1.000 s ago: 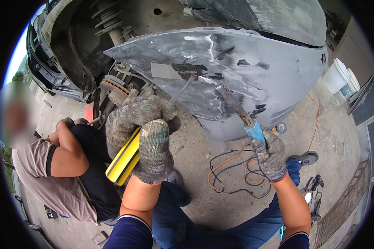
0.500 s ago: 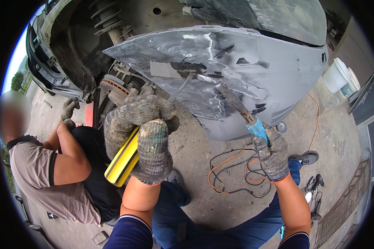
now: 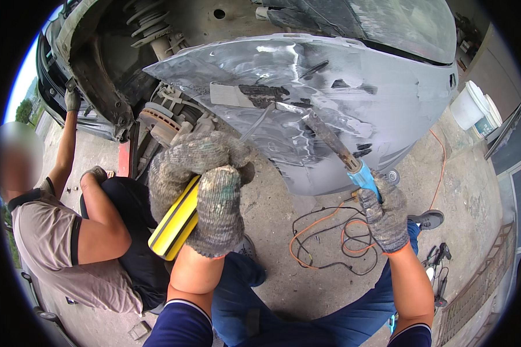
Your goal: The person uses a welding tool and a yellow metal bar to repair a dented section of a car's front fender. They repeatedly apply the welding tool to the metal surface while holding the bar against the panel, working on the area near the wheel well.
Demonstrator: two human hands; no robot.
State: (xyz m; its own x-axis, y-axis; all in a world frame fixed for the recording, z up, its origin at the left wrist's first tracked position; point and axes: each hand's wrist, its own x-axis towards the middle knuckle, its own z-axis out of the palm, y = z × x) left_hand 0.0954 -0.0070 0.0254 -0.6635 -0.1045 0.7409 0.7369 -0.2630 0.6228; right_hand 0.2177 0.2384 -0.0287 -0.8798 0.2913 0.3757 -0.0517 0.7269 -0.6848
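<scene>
I watched remotely as the left hand (image 3: 214, 188), in a soiled grey knit glove, kept its fingers curled tight around a black-striped yellow handle (image 3: 175, 222), its thin metal shaft (image 3: 255, 124) slanting onto the scuffed, curved grey car fender (image 3: 350, 107). The right hand (image 3: 385, 217), likewise gloved, had its fingers wrapped around a smooth blue grip (image 3: 364, 180), perhaps clear of the scorched-looking metal barrel (image 3: 331, 141); both tips lay close together near a rough dark patch (image 3: 266, 95), apparently for control at one spot.
</scene>
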